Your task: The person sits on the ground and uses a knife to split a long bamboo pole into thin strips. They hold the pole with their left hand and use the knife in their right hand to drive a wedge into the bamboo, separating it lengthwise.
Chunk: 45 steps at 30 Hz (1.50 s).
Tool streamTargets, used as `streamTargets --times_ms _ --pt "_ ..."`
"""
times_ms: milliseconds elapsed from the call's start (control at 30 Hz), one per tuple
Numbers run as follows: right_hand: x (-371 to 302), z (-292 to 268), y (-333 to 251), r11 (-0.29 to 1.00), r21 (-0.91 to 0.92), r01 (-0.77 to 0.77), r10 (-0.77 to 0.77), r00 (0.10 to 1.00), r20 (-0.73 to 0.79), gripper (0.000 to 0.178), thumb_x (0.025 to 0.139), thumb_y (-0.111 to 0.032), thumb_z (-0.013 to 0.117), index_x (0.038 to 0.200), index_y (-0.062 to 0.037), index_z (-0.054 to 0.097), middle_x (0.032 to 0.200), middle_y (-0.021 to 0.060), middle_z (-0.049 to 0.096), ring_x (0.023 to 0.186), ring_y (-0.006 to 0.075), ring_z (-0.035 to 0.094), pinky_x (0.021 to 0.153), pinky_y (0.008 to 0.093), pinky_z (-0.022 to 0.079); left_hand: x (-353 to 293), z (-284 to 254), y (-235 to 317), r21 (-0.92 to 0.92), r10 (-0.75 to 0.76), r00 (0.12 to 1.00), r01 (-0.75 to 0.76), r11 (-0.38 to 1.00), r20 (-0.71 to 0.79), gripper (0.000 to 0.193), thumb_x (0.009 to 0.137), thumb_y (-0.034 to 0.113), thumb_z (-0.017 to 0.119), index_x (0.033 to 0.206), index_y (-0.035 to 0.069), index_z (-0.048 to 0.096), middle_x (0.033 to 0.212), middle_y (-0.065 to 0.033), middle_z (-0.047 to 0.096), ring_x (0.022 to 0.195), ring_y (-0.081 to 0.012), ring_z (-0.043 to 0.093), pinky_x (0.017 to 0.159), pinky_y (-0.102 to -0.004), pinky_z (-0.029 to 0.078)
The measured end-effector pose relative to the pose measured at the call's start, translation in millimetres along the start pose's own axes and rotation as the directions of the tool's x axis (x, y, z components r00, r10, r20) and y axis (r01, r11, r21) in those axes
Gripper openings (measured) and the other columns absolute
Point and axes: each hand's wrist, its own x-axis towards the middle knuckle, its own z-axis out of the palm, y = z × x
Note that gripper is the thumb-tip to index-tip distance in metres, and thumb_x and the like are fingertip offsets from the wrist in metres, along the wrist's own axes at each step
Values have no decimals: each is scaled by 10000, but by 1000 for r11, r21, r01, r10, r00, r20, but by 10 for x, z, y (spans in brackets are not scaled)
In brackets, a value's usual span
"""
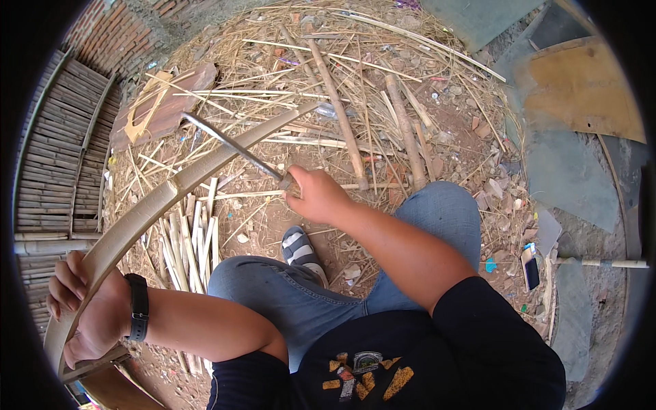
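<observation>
A long split length of bamboo (133, 225) runs from the lower left up toward the upper middle, its hollow inner side and a node showing. My left hand (96, 311) grips it near its lower end, fingers wrapped round the edge. In my right hand (318, 195) is the handle of a long, narrow machete (236, 147) with a hooked tip. The blade slants up and left, passing over the bamboo in the picture; whether it touches is not clear. Most of the handle is hidden inside my closed fingers.
Below the bamboo lies a bundle of pale split strips (191, 239). Round poles (338, 113) and scattered slivers cover the ground ahead. Woven bamboo panels (58, 150) stand at left. Grey sheets (570, 174) and a phone (531, 268) lie to the right. My sandalled foot (301, 249) is below the blade.
</observation>
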Motion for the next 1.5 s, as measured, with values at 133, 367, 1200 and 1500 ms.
streamTargets --times_ms 133,367,1200,1500 --pt "67 -83 9 999 -38 -9 11 998 62 388 799 -212 676 1078 30 559 819 257 637 801 395 648 707 468 502 -19 52 44 -38 -4 1000 4 999 5 528 699 645 477 704 118 441 561 3 351 502 -137 292 509 -287 238" --pt "48 102 318 990 -19 -140 136 979 -154 432 798 -230 682 1113 38 555 805 257 635 801 404 647 711 463 497 8 -49 67 -18 2 1000 -2 1000 -19 511 694 630 486 707 121 440 562 3 349 505 -140 292 512 -291 240" --pt "91 -92 288 942 -14 -336 329 928 -177 432 800 -201 670 1142 30 541 896 244 653 858 374 654 762 447 512 -18 -4 190 -29 18 999 -19 999 -47 526 739 643 435 688 120 434 557 -3 360 495 -139 303 504 -284 256" --pt "100 -42 131 978 -42 -205 205 979 -10 360 791 -196 680 1072 -22 536 880 242 645 880 398 646 740 491 521 -30 51 233 1 47 998 -47 999 -50 522 731 640 436 670 121 430 546 -5 358 486 -137 308 500 -282 256"
